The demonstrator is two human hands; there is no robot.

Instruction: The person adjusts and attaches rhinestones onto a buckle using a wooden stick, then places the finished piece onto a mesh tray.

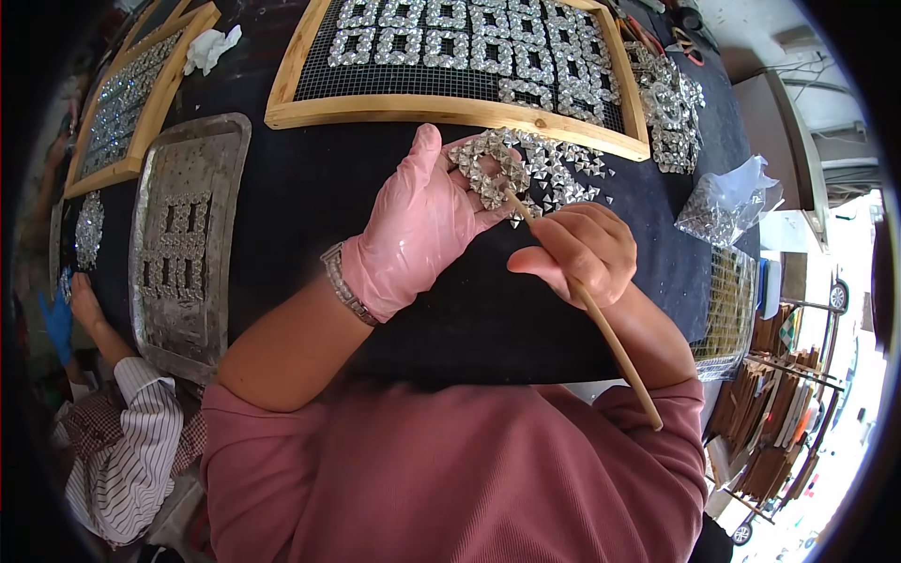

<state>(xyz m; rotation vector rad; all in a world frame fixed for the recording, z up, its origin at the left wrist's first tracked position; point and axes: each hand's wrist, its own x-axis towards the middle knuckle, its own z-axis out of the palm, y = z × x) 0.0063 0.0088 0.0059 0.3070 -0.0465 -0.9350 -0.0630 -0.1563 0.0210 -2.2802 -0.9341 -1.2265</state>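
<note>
Silver faceted square ring (pixel 490 170) sits in the grip of the pink-gloved left hand (pixel 413 225), above the black counter (pixel 441 338); bare right hand (pixel 587 251) clasps a thin tan wooden stick (pixel 615 345), its tip at the ring.

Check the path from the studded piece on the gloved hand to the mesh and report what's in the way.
The frame's near wooden rail stands between the studded piece and the mesh. Nothing else visible blocks it; the loose studs lie off to the right.
</note>
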